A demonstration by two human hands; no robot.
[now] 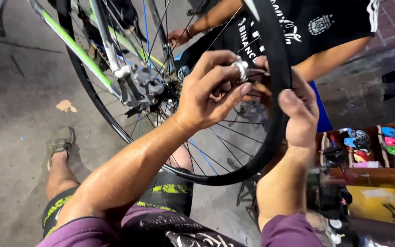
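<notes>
The left hand (206,91) pinches a small silver valve nut (241,67) just inside the black bicycle tyre (277,68), fingers closed on it. The right hand (300,112) clamps the tyre itself, thumb over its outer edge. Beyond the tyre, another person's hand (178,36) steadies the frame above grey concrete floor (14,91).

Seen from above, a left hand (209,89) at centre frame pinches a small silver hub part (242,68) of a bicycle wheel (234,176). The right hand (300,114) grips the black tyre just right of it. Another person's hand (178,36) holds spokes at upper centre. Colourful helmets (392,142) sit at the right edge.
</notes>
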